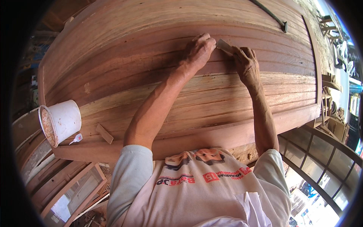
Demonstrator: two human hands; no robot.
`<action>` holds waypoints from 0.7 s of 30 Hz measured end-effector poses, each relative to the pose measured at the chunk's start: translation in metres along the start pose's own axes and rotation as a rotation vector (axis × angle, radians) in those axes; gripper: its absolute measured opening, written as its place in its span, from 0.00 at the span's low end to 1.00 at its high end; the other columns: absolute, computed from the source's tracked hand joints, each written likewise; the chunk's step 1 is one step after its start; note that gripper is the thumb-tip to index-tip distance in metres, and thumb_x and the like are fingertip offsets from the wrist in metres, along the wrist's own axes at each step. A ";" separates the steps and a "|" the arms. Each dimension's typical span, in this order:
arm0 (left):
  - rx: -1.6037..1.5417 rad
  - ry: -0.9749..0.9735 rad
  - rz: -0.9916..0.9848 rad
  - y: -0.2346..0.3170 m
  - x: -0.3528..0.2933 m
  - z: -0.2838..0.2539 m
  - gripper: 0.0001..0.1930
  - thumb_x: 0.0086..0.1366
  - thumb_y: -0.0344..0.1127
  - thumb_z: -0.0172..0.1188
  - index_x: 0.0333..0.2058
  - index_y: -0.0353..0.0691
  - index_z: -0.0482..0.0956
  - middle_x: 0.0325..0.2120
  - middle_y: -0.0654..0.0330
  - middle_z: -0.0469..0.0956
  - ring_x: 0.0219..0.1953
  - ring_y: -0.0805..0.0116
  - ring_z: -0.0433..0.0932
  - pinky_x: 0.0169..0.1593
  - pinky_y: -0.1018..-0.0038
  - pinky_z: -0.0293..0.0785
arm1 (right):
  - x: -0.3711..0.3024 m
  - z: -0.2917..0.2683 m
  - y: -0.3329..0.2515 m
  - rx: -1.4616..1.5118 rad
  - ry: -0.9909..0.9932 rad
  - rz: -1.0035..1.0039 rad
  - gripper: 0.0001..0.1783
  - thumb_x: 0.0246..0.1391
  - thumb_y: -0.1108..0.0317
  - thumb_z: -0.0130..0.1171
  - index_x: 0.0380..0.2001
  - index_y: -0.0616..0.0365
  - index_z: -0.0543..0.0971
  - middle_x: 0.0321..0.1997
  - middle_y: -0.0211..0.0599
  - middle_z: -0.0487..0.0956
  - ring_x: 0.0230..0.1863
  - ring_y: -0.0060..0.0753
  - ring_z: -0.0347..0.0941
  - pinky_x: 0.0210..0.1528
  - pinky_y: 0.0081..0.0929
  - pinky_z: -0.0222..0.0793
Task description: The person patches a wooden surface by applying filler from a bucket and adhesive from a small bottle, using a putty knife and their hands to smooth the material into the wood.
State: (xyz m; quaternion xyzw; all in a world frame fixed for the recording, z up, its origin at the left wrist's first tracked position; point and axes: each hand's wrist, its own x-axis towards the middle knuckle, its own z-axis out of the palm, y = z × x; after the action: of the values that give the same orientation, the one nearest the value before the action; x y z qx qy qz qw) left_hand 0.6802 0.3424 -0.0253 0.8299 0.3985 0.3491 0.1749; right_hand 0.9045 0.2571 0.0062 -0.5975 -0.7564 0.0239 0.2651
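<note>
A large wooden panel point(211, 100) with long grooves between its boards lies in front of me. My left hand point(199, 50) is closed above the darker, reddish boards point(151, 56) in its far half; what its fingers pinch, if anything, is too small to make out. Just to its right, my right hand point(247, 65) grips a thin, flat grey scraper point(225, 46), which points toward the left fingertips. That scraper's lower end is hidden by the right fingers. Both forearms reach across the paler near boards.
At the panel's left end a white bucket point(66, 123) lies tipped, its rim smeared. Beside it are a small white-and-red item point(76, 139) and a wood offcut point(104, 133). A dark metal bar point(270, 14) rests at the far right. Framed glass panels point(321, 155) stand lower right.
</note>
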 end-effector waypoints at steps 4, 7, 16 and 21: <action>-0.063 0.003 -0.065 0.000 0.000 0.002 0.05 0.68 0.32 0.73 0.35 0.37 0.87 0.34 0.55 0.84 0.39 0.52 0.85 0.43 0.59 0.83 | -0.003 0.000 -0.001 -0.017 0.036 0.005 0.19 0.69 0.71 0.64 0.61 0.48 0.83 0.53 0.40 0.82 0.54 0.52 0.78 0.56 0.47 0.78; -0.125 0.011 -0.093 -0.002 -0.001 0.002 0.05 0.68 0.32 0.74 0.36 0.38 0.88 0.36 0.55 0.85 0.40 0.52 0.86 0.44 0.59 0.84 | -0.010 -0.006 -0.003 -0.039 0.043 0.052 0.19 0.69 0.70 0.64 0.61 0.47 0.83 0.53 0.39 0.82 0.55 0.51 0.78 0.56 0.46 0.78; -0.145 -0.034 -0.118 -0.002 0.006 -0.004 0.06 0.69 0.33 0.74 0.39 0.38 0.90 0.39 0.54 0.87 0.41 0.52 0.87 0.45 0.60 0.85 | -0.012 -0.022 -0.018 -0.043 -0.060 0.034 0.14 0.69 0.72 0.63 0.56 0.48 0.83 0.53 0.37 0.82 0.54 0.50 0.78 0.54 0.47 0.78; -0.325 0.062 -0.221 0.004 -0.019 -0.019 0.11 0.72 0.35 0.71 0.48 0.36 0.89 0.44 0.52 0.88 0.43 0.55 0.88 0.47 0.62 0.85 | 0.011 -0.013 -0.016 -0.094 -0.062 -0.072 0.15 0.67 0.74 0.62 0.55 0.50 0.84 0.51 0.38 0.84 0.52 0.51 0.78 0.53 0.47 0.77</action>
State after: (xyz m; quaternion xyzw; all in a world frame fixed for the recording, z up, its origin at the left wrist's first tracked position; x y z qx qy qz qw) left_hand 0.6602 0.3256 -0.0182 0.7309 0.4308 0.4129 0.3313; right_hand 0.8945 0.2593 0.0269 -0.5806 -0.7856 -0.0025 0.2138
